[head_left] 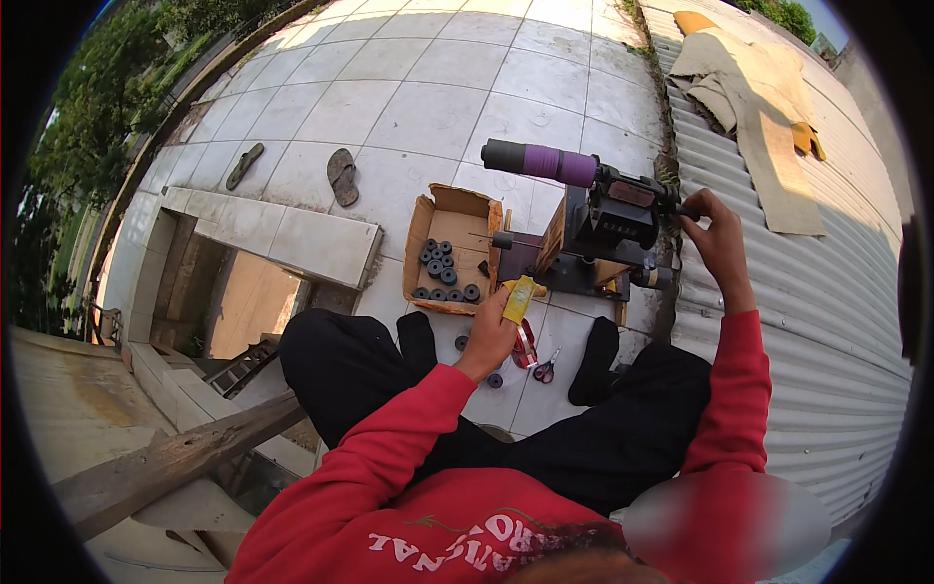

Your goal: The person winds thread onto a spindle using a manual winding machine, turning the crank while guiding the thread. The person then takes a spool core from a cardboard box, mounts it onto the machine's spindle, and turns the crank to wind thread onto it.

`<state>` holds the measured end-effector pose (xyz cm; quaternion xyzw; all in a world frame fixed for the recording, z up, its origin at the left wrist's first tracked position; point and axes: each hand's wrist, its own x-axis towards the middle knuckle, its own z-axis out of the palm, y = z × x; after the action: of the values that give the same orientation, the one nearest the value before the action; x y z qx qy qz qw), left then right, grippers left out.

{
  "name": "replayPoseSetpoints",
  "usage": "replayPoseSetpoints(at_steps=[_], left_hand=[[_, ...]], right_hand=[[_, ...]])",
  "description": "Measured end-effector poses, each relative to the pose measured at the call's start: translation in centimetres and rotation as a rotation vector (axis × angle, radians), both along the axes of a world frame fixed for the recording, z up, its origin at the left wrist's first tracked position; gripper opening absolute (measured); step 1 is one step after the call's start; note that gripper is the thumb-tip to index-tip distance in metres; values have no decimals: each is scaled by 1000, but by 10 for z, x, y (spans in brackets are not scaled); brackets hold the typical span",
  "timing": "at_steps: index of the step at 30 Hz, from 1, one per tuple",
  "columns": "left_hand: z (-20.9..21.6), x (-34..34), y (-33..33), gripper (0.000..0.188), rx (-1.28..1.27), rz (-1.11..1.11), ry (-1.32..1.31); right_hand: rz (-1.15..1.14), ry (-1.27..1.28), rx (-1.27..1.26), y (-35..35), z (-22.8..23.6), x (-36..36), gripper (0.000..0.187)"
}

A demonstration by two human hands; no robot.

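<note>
A black hand-cranked winding machine (pixel 620 222) stands on the tiles before me, a purple-wrapped roll (pixel 560 164) sticking out from its left side. My right hand (pixel 718 241) is closed around the crank handle (pixel 688 211) on the machine's right. Low at the machine's near left, my left hand (pixel 493 334) is closed on a crumpled yellow strip (pixel 521 300); whether the strip also wraps the fingers, I cannot tell. Just left stands an open cardboard box (pixel 418 255) with several dark ring-shaped spools (pixel 443 265) inside.
Between my feet lie red-handled scissors (pixel 547 368), a red shiny ribbon roll (pixel 526 346) and loose dark spools (pixel 495 381). Two sandals (pixel 342 177) rest farther off. A tiled ledge (pixel 302 245) borders an opening at left; corrugated roofing (pixel 778 321) runs along the right.
</note>
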<state>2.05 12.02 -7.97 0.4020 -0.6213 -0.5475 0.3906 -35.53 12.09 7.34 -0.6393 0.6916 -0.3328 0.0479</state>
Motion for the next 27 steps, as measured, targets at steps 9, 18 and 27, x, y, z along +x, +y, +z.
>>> replayPoseSetpoints(at_steps=[9,18,27], left_hand=[[0,-5,3,25,-7,-26,8],[-9,1,0,23,-47,-7,-7],[-4,-1,1,22,136,-37,0]], right_hand=[[6,226,100,-45,-50,-30,23],[110,160,542,-1,-15,11,25],[-42,86,-33,-12,1,-5,19]])
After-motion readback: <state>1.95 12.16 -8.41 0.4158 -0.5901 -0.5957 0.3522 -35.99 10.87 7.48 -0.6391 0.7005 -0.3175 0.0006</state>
